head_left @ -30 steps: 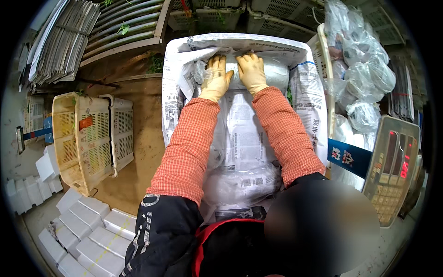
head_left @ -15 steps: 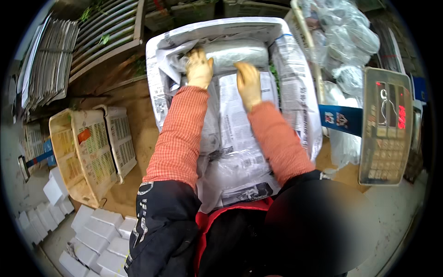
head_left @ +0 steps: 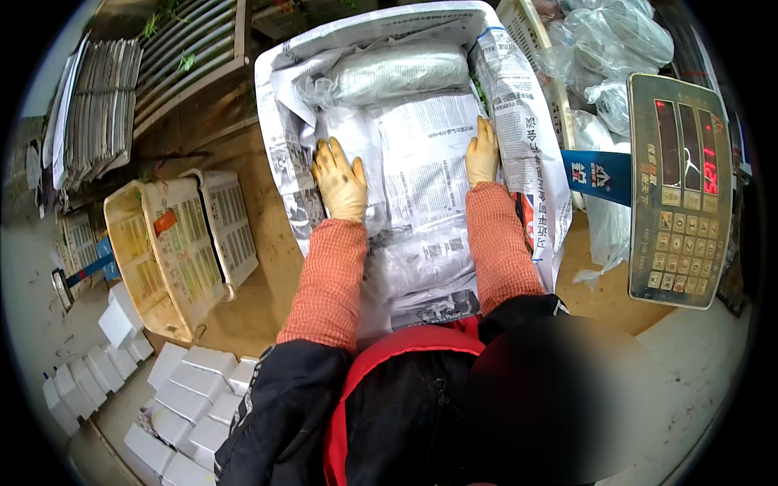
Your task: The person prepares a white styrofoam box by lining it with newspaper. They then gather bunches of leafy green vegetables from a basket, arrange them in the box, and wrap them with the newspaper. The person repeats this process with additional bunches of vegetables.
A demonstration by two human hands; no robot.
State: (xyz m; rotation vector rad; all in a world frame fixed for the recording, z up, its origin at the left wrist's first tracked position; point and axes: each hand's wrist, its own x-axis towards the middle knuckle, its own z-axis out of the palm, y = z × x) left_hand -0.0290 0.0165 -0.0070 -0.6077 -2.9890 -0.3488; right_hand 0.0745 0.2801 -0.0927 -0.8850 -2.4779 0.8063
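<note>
Before me stands a large container lined with newspaper [head_left: 527, 121], its sheets folded over the rim. A long bundle wrapped in clear plastic [head_left: 401, 73] lies across its far end. Flat newspaper sheets [head_left: 425, 162] and crumpled clear plastic cover the middle. My left hand [head_left: 340, 182], in a stained pale yellow glove, rests with spread fingers on the plastic and paper along the left inner side. Close to the right inner wall is my right hand [head_left: 483, 155], gloved the same way, fingers stretched forward. Neither holds anything. A bit of green leaf shows beside the right wall.
A scale's display panel with keys [head_left: 679, 194] stands at the right, near clear plastic bags [head_left: 616, 49]. At the left are plastic crates [head_left: 182, 251], a stack of folded newspapers [head_left: 97, 113] and a slatted rack [head_left: 190, 61]. White foam boxes [head_left: 190, 405] sit lower left.
Both hands have drawn back toward me from the plastic-wrapped bundle. They have moved apart to the container's two sides, and the view has shifted slightly.
</note>
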